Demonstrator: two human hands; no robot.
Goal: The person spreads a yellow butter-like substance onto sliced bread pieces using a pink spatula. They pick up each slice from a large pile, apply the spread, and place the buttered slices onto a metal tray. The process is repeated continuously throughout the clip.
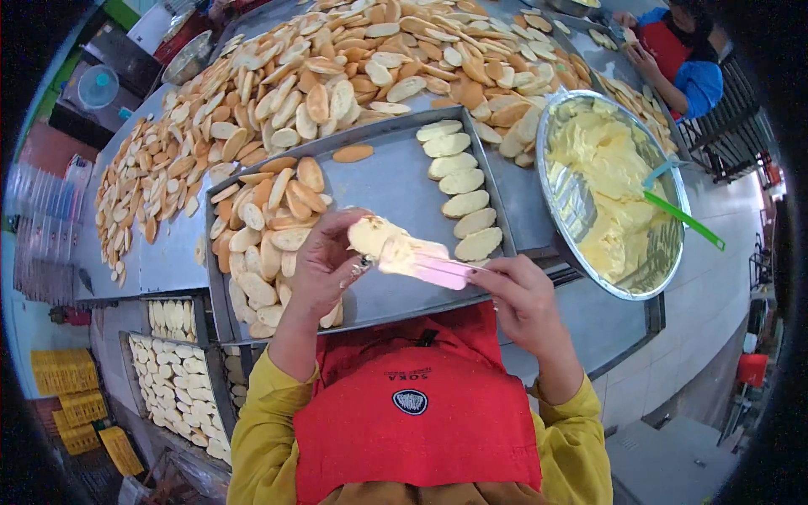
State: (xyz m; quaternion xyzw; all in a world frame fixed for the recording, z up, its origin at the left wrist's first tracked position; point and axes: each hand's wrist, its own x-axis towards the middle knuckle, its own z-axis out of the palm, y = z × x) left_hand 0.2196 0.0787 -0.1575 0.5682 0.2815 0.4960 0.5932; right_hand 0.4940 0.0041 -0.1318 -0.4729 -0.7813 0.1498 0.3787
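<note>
Between the fingers of my left hand (325, 262) is an oval bread slice (372, 235), its upper face coated with pale cream. My right hand (521, 297) grips a pink spatula (435, 265), whose cream-smeared blade lies against the slice. Both hands are above a metal baking tray (385, 189). A heap of plain bread slices (268, 246) fills the tray's left side, partly hidden by my left hand. Along the right side runs a column of cream-coated slices (464, 183). One lone slice (353, 153) lies near the tray's far edge.
A large metal bowl of yellow cream (606, 189) stands at the right, with a green-handled spatula (685, 219) in it. Loose bread slices (353, 69) are piled across the table. Filled trays (177, 385) sit lower left. Another person (678, 60) works at the far right.
</note>
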